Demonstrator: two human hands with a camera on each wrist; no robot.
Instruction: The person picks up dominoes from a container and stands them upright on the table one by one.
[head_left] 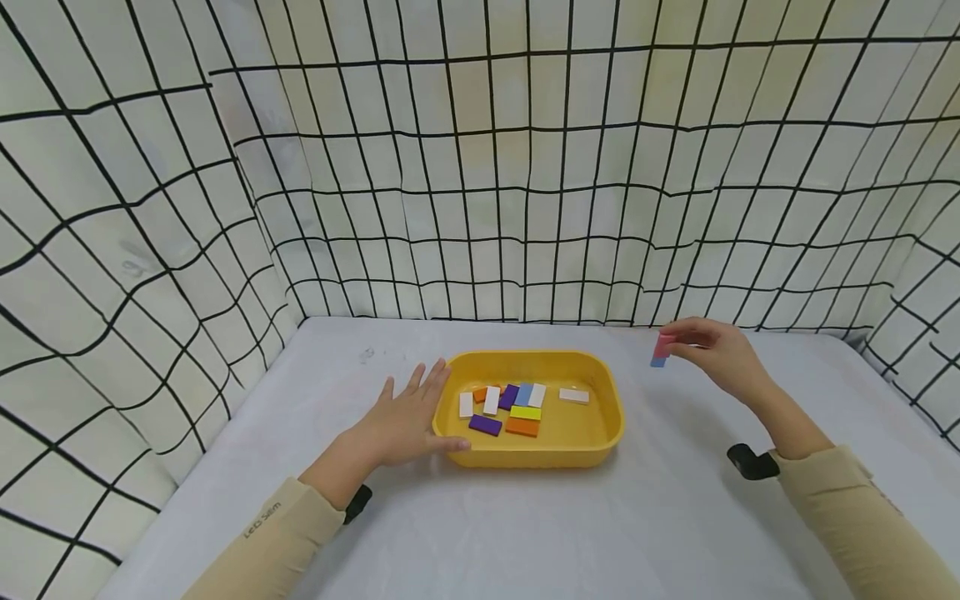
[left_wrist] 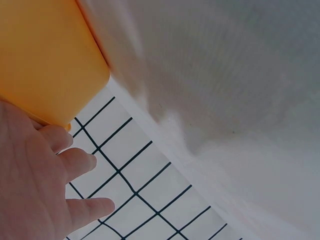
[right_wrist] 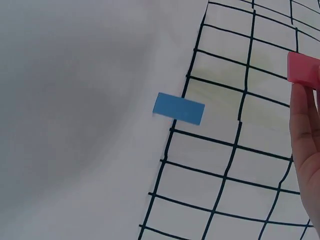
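Note:
My right hand (head_left: 712, 354) pinches a pink block (right_wrist: 303, 69) between thumb and fingers. A blue block (right_wrist: 178, 108) stands on the white table to the right of the yellow tray (head_left: 517, 458). From the head view the pink block overlaps the top of the blue one, but the right wrist view shows a gap between them. With fingers spread, my left hand (head_left: 401, 425) rests against the tray's left side, thumb at the near rim. The left wrist view shows its fingers (left_wrist: 80, 165) beside the tray's outer wall.
Inside the tray lie several flat blocks: white (head_left: 573, 396), purple (head_left: 485, 425), orange (head_left: 522, 427), yellow (head_left: 525, 412) and light blue (head_left: 523, 394). A black wire grid (head_left: 465, 192) over pale sheeting encloses the back and sides of the table (head_left: 525, 533).

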